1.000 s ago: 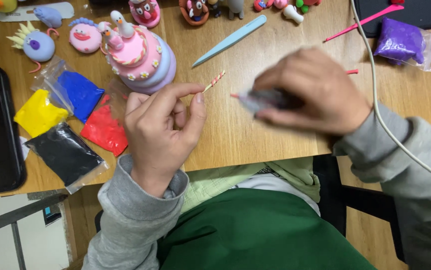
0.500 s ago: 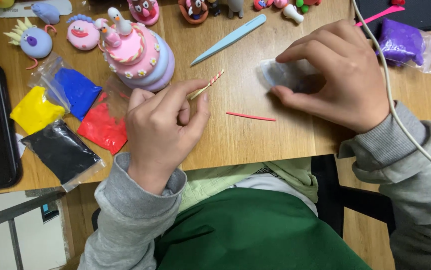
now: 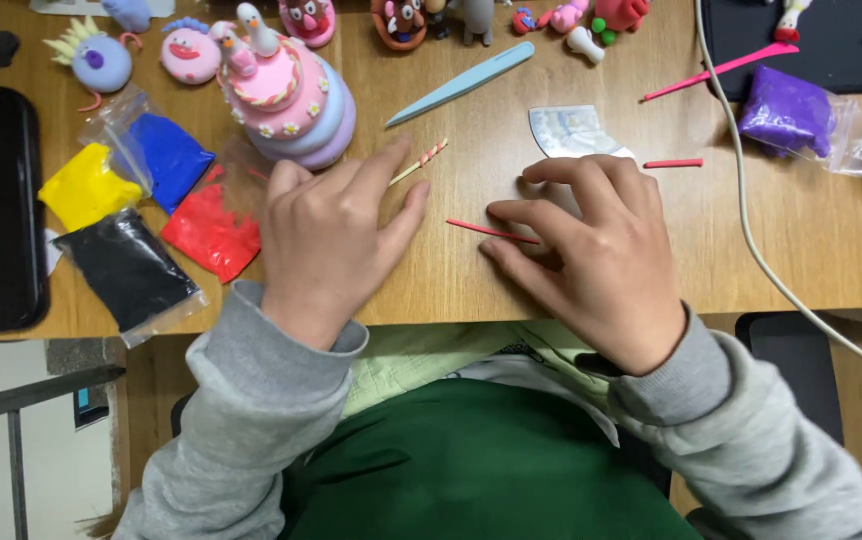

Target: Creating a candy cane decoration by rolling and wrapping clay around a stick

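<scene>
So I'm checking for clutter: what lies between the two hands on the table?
In the head view, only bare wood between the left hand and right hand, apart from the thin red strip reaching out from under the right fingers.

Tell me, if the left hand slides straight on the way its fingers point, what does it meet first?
Probably the thin striped stick, already at the left hand's fingertips; beyond it lies the light blue modelling tool.

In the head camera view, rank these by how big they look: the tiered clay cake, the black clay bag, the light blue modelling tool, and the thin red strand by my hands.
1. Tiered clay cake and black clay bag: too alike to rank.
2. Light blue modelling tool.
3. Thin red strand, by the right hand.
</scene>
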